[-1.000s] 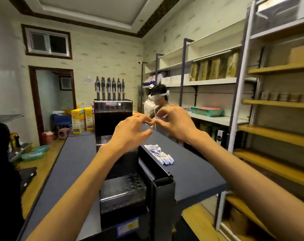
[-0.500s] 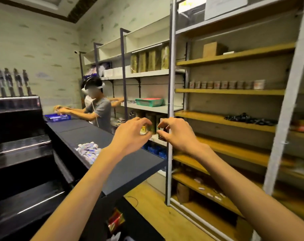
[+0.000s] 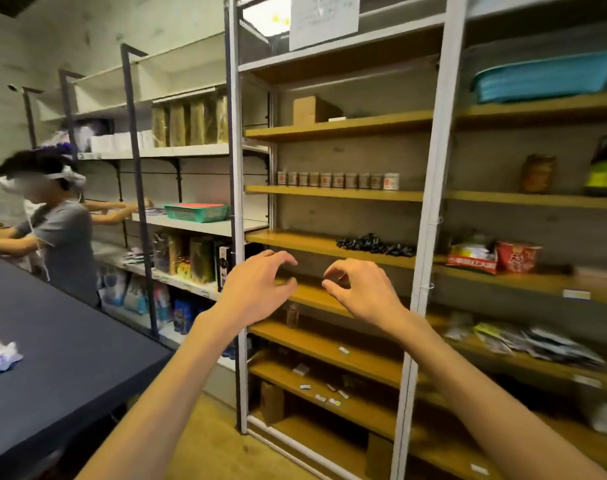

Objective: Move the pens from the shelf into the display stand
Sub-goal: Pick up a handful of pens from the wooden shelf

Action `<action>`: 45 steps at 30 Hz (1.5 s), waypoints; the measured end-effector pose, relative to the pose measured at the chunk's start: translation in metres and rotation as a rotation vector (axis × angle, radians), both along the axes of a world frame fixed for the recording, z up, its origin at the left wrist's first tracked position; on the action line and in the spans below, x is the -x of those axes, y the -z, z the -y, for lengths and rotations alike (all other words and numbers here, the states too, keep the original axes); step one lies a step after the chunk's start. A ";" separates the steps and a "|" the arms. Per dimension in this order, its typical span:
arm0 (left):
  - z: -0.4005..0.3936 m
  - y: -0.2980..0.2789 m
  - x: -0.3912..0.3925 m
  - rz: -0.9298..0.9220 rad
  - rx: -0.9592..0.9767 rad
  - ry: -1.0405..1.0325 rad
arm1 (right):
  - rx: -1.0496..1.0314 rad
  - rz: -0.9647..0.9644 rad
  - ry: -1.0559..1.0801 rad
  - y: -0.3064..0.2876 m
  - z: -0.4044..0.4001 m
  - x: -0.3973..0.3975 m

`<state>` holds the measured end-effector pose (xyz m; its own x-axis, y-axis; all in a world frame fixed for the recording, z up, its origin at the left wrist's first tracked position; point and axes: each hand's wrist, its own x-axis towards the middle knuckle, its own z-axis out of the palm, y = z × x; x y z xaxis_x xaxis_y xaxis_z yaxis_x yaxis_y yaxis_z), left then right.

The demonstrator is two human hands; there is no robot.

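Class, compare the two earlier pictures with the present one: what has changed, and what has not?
The view has swung right, from the counter and display stand to the shelves. The left hand and right hand have drawn slightly apart, toward the dark pile of pens. Unchanged: both hands hold nothing, and the pens lie untouched on the shelf.

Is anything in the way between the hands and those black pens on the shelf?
Nothing visible blocks them. The left hand and right hand hang empty in front of the shelf, just below the black pile of pens, with open air between.
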<state>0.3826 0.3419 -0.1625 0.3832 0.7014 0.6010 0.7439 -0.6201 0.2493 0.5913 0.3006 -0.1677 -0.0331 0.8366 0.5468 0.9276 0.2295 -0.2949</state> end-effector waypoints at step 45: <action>-0.543 0.054 -0.313 -0.130 0.181 0.161 | 0.079 -0.100 0.244 0.064 -0.484 -0.317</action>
<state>0.6959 0.8847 -0.2170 0.5639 0.7171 0.4097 0.6725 -0.6866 0.2762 0.9082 0.7843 -0.2312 0.2254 0.8536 0.4697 0.9181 -0.0247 -0.3957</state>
